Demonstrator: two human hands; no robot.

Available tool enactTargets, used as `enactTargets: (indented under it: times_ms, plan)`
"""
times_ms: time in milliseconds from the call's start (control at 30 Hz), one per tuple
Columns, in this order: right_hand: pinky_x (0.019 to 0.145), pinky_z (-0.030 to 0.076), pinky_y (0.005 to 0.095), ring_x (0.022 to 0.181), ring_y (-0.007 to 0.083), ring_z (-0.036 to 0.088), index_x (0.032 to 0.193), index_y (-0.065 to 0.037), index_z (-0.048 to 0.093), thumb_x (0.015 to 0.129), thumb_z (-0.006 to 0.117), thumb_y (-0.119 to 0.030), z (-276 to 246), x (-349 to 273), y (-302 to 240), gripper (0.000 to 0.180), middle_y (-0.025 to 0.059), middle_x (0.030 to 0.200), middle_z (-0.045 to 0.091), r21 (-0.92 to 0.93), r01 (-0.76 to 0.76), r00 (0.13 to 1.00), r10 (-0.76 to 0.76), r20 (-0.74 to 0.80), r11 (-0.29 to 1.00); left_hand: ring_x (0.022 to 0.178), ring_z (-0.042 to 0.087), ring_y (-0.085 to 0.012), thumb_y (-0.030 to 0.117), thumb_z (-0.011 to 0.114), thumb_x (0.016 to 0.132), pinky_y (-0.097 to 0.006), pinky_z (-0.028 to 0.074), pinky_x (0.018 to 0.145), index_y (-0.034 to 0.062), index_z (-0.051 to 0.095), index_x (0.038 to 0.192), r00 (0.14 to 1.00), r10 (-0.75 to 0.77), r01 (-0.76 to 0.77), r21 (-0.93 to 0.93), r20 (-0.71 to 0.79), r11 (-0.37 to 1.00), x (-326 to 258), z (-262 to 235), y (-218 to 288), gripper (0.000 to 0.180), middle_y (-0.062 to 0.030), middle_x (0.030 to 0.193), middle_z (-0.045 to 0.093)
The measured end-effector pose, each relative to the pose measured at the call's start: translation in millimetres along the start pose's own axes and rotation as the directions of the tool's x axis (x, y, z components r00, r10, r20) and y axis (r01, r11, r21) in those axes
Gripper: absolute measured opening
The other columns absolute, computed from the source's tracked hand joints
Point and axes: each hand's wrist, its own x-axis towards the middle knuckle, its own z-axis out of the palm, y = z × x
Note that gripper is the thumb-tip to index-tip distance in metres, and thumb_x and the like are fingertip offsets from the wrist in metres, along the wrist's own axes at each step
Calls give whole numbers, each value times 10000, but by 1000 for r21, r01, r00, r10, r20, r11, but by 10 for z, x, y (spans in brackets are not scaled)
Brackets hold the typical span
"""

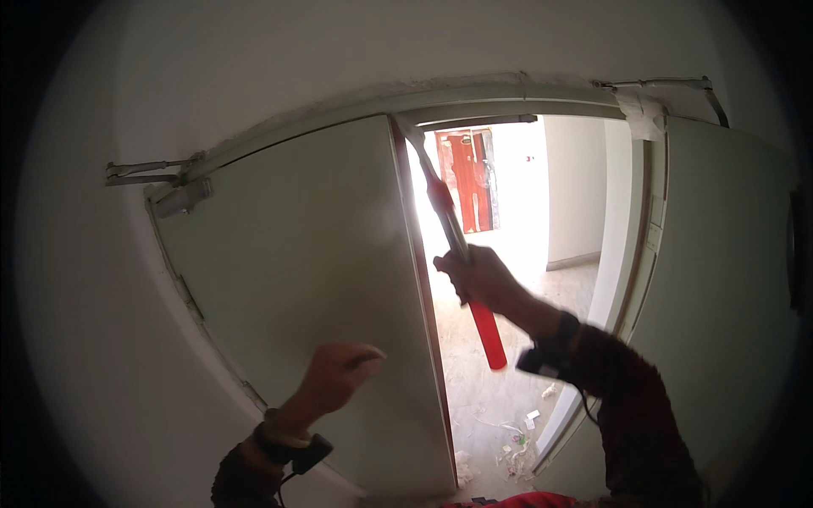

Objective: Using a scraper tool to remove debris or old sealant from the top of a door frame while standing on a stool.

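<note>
Now, L hand: fingers curled, pressed on door leaf.
R hand: fist gripping red-handled tool, tip at top of door edge.
Risk: tool may slip off the edge if the leaf swings; fingers near the gap could get pinched.

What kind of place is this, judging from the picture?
Probably an unfinished building interior under renovation. A pale green double door stands half open, the bare dusty floor beyond has scraps of litter, and the right hand holds a red-handled tool at the door edge.

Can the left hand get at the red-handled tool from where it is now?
Probably yes. The left hand rests on the door leaf; the tool in the right hand hangs just past the door's edge, nothing between.
</note>
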Motion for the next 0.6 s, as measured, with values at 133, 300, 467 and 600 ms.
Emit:
enactTargets:
  times_ms: [133,300,467,600]
  plan:
    - [443,381,212,479,55,414,896,-42,493,885,444,-255,148,-310,490,220,-12,601,442,410,-10,999,31,-44,912,838,537,-146,87,611,741,-273,459,713,20,444,1136,999,31,-27,-79,43,997,161,442,24,433,-102,948,543]
    - [478,379,189,546,66,436,903,-46,465,894,400,-183,510,-210,233,152,8,663,466,572,182,982,-174,-69,800,945,505,-195,153,675,709,-322,447,760,27,189,1308,998,63,-62,-39,10,997,379,748,187,781,-131,1101,472]
    - [607,464,286,679,173,548,920,-46,567,771,583,-70,266,-195,407,152,70,765,570,-241,623,741,-660,-123,744,663,517,-111,137,578,797,-249,440,574,26,410,1159,959,107,-135,-92,-263,987,260,992,-234,414,-56,802,515]
    - [542,452,256,596,155,579,810,-68,570,778,595,-243,-719,-151,-554,180,57,679,586,-701,425,388,-815,-431,573,469,434,-49,117,532,830,-186,362,430,31,478,1032,949,-169,26,-468,-266,883,137,660,12,225,3,613,474]
